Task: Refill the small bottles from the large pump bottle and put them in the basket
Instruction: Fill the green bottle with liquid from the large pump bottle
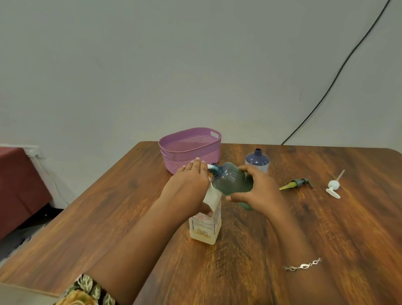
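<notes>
Your right hand (263,190) has its fingers wrapped round the green bottle (231,179), holding it tipped on its side above the middle of the table (284,226), its neck against the white spout (209,166) of the pump bottle (205,227). Your left hand (189,182) lies over the pump head with the fingers fairly straight, pressing rather than gripping. The main risk is a miss at the neck. The opening is narrow and the bottle is held in the air, so if your right hand drifts or the spout swings as you press, liquid will likely run down the outside onto the table. With the green bottle so far tipped, whatever goes in may also flow back out, so bring it nearer upright as it fills. The pump bottle looks low on liquid and stands near the middle of the table, steadied only by your pressing hand, so a sideways push could tip it. Counted: one pump bottle; two small bottles, the green one in hand and a blue bottle (257,158) standing uncapped toward the far edge; one basket (178,160) at the far edge, with neither bottle in it; and two loose pump tops toward the right edge, a grey one (297,183) and a white one (333,186).
</notes>
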A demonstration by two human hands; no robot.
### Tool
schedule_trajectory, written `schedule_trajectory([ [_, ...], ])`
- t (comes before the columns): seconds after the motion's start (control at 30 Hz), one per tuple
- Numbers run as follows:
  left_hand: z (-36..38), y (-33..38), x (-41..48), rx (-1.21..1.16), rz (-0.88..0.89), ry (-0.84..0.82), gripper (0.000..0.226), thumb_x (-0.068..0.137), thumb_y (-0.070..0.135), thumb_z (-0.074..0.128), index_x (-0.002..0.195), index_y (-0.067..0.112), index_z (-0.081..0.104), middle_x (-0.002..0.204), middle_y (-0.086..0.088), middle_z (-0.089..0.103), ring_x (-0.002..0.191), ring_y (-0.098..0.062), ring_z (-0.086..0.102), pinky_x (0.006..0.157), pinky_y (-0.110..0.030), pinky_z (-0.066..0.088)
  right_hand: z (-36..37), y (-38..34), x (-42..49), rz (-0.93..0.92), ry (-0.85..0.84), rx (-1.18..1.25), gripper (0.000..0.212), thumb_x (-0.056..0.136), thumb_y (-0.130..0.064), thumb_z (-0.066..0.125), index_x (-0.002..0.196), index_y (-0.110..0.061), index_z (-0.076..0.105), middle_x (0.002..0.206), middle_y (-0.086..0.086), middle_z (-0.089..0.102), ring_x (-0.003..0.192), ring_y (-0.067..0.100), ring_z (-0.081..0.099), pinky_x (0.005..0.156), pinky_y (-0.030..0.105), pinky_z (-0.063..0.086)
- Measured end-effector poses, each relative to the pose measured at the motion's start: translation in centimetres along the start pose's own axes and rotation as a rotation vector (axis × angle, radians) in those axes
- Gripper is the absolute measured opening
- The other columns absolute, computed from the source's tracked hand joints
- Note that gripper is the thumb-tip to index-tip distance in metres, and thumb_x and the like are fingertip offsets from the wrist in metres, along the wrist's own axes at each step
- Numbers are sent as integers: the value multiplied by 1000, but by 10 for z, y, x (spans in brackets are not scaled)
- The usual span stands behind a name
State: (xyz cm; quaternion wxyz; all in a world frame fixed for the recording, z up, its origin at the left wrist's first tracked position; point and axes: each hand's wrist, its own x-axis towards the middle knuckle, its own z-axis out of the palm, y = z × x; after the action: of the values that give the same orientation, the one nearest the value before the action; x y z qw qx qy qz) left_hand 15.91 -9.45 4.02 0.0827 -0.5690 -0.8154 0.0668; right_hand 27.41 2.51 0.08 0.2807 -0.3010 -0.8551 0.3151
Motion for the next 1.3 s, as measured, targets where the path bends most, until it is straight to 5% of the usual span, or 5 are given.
schedule_trajectory([
  [0.33,-4,12,0,28,-29,-43,110,72,48,72,147,-1,9,154,-20,14,141,-31,19,113,-37,22,-1,0,0,12,-15,-25,67,63,-22,83,122,-20,51,101,-9,47,92,9,47,70,21,40],
  [0.93,8,14,-3,133,-53,-68,132,60,56,76,145,-8,-1,153,-27,6,142,-37,11,117,-42,15,-1,-2,-4,17,-15,-35,66,64,-23,82,122,-19,50,103,-6,49,92,10,46,73,22,39],
  [1.3,2,9,0,-62,-62,0,123,69,63,65,147,0,-5,156,-19,-4,144,-30,1,116,-38,7,-7,-7,1,-4,-9,-32,66,65,-23,82,122,-19,49,101,-9,46,91,7,44,72,21,38],
])
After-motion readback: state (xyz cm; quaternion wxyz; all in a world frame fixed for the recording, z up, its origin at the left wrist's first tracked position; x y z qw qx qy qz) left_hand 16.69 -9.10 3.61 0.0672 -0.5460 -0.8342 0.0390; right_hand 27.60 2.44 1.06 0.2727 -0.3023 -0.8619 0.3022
